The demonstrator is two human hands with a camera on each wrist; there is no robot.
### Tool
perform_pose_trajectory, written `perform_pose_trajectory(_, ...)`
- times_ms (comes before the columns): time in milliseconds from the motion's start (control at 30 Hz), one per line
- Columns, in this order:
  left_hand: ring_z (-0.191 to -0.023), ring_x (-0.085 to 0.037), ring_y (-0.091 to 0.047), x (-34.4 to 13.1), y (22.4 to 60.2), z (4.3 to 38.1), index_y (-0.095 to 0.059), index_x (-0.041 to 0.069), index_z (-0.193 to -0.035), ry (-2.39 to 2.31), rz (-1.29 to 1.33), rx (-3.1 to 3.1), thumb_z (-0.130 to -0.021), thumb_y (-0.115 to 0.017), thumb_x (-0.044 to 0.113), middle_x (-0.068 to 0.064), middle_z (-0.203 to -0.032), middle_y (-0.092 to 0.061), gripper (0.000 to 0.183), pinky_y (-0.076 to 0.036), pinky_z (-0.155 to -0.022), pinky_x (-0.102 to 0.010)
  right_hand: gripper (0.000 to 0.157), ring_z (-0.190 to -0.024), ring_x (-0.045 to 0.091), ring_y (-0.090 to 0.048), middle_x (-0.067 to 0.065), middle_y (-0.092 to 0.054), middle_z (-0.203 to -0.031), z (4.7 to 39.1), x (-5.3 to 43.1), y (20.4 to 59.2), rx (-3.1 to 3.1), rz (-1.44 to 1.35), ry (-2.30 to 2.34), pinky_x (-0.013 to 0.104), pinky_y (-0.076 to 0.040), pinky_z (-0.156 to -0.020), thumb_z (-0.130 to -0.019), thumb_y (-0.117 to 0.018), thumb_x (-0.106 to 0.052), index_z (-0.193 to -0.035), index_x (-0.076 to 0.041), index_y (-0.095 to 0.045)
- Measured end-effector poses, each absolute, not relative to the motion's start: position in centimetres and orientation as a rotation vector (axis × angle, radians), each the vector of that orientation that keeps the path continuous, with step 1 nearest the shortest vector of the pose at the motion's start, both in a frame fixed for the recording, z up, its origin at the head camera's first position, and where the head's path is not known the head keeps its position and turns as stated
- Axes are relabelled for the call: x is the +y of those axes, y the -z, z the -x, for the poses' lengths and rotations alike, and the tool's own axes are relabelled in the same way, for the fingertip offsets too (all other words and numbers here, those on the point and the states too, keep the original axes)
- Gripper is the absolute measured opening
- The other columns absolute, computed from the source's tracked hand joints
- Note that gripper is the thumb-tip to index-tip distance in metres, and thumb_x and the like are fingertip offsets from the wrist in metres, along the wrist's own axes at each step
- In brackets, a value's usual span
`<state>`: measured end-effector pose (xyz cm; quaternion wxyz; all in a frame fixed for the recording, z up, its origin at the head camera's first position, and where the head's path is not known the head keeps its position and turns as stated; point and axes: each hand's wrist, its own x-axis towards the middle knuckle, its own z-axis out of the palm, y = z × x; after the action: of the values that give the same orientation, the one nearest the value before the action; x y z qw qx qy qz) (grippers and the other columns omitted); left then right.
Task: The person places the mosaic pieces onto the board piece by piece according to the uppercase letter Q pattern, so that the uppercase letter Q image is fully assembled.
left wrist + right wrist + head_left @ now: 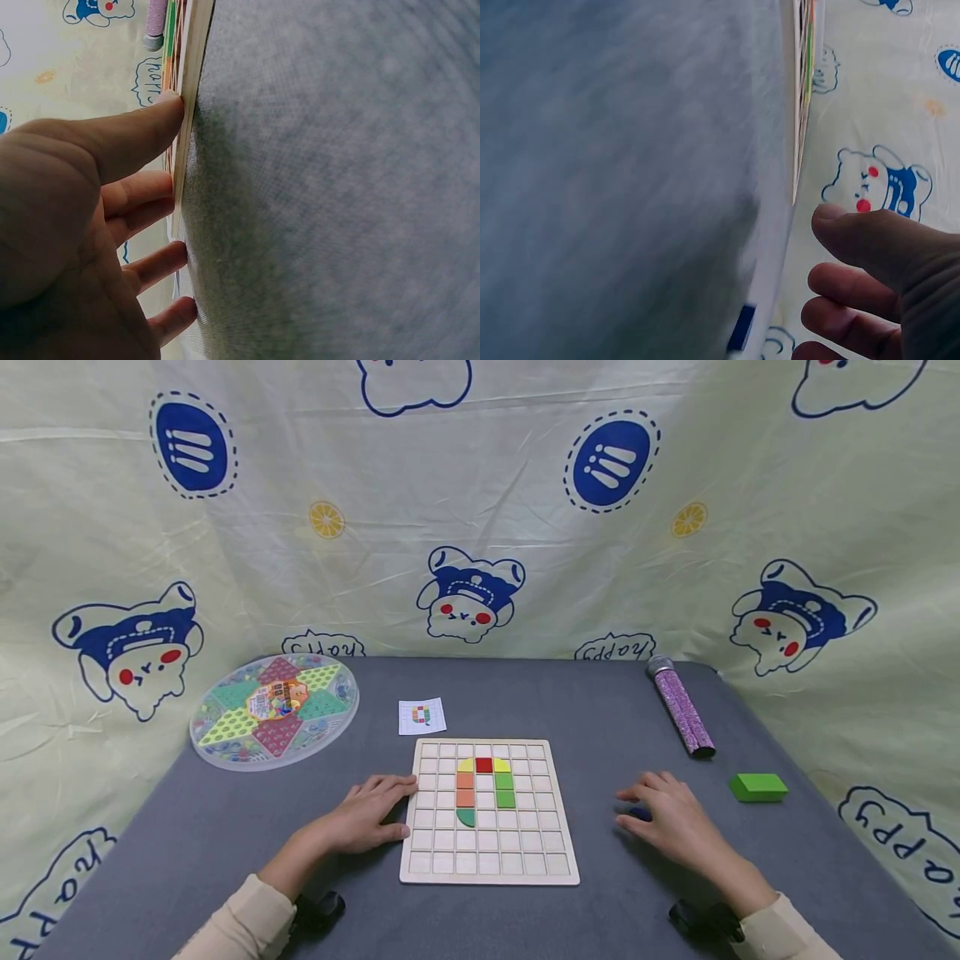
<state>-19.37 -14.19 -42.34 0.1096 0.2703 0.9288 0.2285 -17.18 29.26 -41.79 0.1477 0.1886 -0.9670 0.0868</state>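
Observation:
A pale wooden grid board (529, 866) lies in the middle of the table. Set in its cells are a red square tile (483, 765), yellow rounded tiles (502, 766), orange squares (465, 797), green squares (506, 798) and a teal quarter-round tile (466, 817). My left hand (365, 814) touches the board's left edge with thumb and fingertips; the left wrist view shows the thumb (142, 135) against the wooden side. Right of the board, my right hand (670, 818) hovers with loosely bent fingers over a small dark blue block (742, 327), which lies on the table apart from the fingers.
Behind the board lies a small pattern card (422, 717). A round, colourful star-patterned game board (225, 693) occupies the back left. On the right are a purple glittery microphone (682, 706) and a bright green block (758, 787). A printed curtain (510, 518) hangs behind the grey table (600, 910).

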Motion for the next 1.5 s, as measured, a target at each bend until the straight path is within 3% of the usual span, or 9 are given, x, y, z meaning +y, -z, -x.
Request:
perform_pose_trajectory(800,-0.135,-0.031,-0.031,-14.1,42.3,19.3,-0.042,0.008,-0.141,-0.67,-0.77,2.734,-0.089,-0.064,0.03,-0.007,-0.147,-0.039,0.061,-0.025,-0.1,-0.057,0.026,-0.088,0.022,-0.053,0.001,-0.062,-0.093,16.1,33.3,42.2,-2.935,-0.391,-0.238,0.04,-0.039,-0.07,-0.074,-0.078,-0.029,-0.094,-0.014,-0.072)
perform_pose_trajectory(1167,-0.135,-0.032,-0.031,-14.2,42.3,19.3,-0.042,0.008,-0.141,-0.674,-0.786,2.734,-0.089,-0.064,0.029,-0.008,-0.148,-0.038,0.061,-0.026,-0.1,-0.057,0.023,-0.078,0.016,-0.047,-0.003,-0.057,-0.084,16.0,34.0,42.5,-2.939,-0.383,-0.202,0.033,-0.035,-0.066,-0.072,-0.078,-0.031,-0.088,-0.014,-0.072)
perform_pose_trajectory(1500,-0.135,-0.031,-0.031,-14.2,42.3,19.3,-0.041,0.008,-0.142,-0.673,-0.761,2.73,-0.089,-0.064,0.03,-0.007,-0.147,-0.039,0.062,-0.024,-0.102,-0.057,0.018,-0.079,0.016,-0.047,-0.003,-0.056,-0.083,15.9,34.0,42.4,-2.997,-0.342,-0.196,0.033,-0.034,-0.067,-0.074,-0.077,-0.028,-0.086,-0.015,-0.072)
